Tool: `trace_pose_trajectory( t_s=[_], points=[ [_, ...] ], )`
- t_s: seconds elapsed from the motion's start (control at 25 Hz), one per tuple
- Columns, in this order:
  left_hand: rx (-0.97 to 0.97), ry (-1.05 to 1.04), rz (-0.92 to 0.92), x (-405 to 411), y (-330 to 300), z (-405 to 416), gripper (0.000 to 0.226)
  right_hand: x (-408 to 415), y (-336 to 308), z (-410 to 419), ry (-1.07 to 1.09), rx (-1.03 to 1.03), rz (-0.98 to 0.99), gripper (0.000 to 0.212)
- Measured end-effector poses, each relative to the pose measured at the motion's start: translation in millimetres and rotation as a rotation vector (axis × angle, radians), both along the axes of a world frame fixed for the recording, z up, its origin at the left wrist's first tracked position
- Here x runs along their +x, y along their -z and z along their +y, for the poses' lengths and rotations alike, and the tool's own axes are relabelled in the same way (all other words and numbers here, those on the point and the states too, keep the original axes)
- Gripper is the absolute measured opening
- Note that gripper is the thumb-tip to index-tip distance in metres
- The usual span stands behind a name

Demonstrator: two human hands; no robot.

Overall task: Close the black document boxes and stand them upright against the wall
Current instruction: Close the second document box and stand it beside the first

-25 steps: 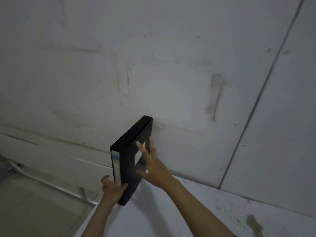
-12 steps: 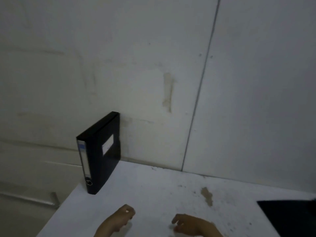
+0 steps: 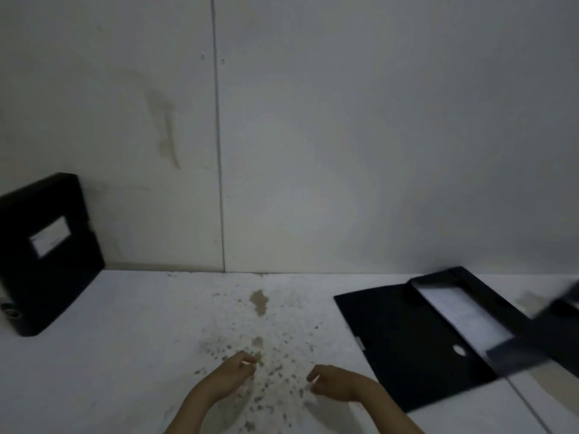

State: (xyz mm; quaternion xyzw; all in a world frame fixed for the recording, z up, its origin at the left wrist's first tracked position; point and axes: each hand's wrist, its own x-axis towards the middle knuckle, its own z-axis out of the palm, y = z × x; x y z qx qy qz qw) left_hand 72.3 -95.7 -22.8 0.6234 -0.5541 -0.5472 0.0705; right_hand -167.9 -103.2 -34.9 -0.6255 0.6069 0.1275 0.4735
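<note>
A closed black document box (image 3: 47, 255) with a white label stands upright at the far left, its back edge against the wall (image 3: 313, 136). A second black document box (image 3: 416, 339) lies flat and open on the white table (image 3: 125, 355) at the right, with white paper showing inside it. My left hand (image 3: 233, 375) and my right hand (image 3: 335, 383) hover low over the table's middle, both empty with fingers loosely curled. Neither hand touches a box.
Brown stains and specks (image 3: 260, 339) cover the table's middle near my hands. Another dark, blurred object (image 3: 560, 327) overlaps the open box at the right edge. A vertical seam (image 3: 219, 151) runs down the wall.
Both hands let go of the box at the left, which now stands against the wall, and dropped low over the table. My view swung right, bringing the open box into sight.
</note>
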Motion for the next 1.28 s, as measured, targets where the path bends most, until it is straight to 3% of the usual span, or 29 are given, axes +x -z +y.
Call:
trace_pose_trajectory(
  t_s=[0.28,0.52,0.72,0.96,1.08,1.28],
  points=[
    [-0.031,0.247,-0.097,-121,42,32,0.043,-126,25,69,0.243,-0.059,-0.095,0.037],
    [-0.142,0.243,-0.063,-184,61,23,0.048,-159,46,84,0.446,-0.334,-0.199,0.024],
    [-0.199,0.126,0.043,-222,72,-6,0.05,-197,49,50,0.5,-0.641,-0.021,0.033],
    [-0.055,-0.129,0.229,-267,62,-36,0.053,-259,52,-13,0.615,-0.534,0.297,0.072],
    [0.024,-0.191,0.216,-268,67,-38,0.054,-268,71,-8,0.552,-0.369,0.362,0.074],
    [0.078,-0.239,0.193,-265,70,-29,0.042,-257,79,1,0.468,-0.471,0.535,0.072]
  ],
)
